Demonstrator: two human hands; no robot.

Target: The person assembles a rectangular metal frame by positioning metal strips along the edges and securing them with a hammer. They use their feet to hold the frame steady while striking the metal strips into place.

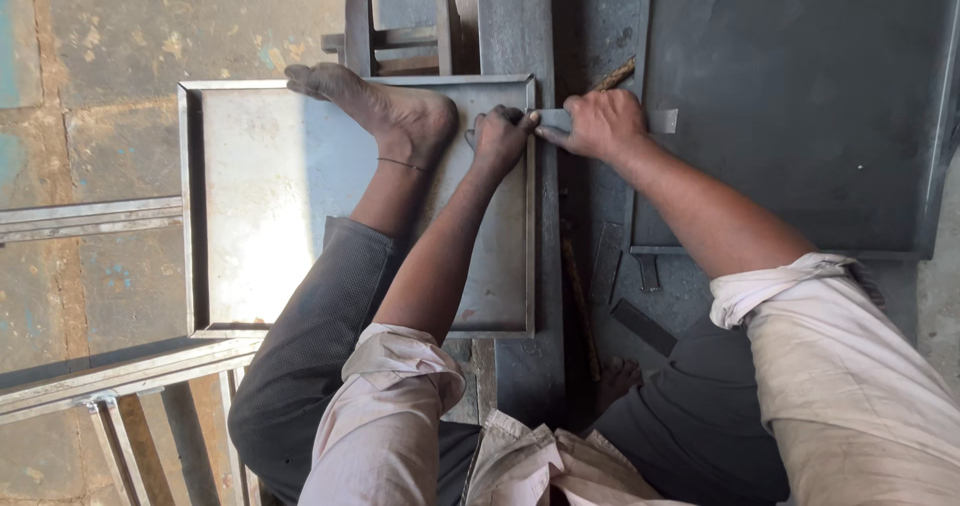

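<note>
Dark metal sheet [800,96], steel frames [90,216]

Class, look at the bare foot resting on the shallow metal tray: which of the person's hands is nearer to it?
Left. The left hand grips the tray's right rim just beside the foot; the right hand is farther right, past the rim, holding a flat metal strip.

A stained concrete floor [110,56] carries a shallow metal tray [250,206], a dark steel sheet [800,96] and angle-iron frames [90,216].
</note>
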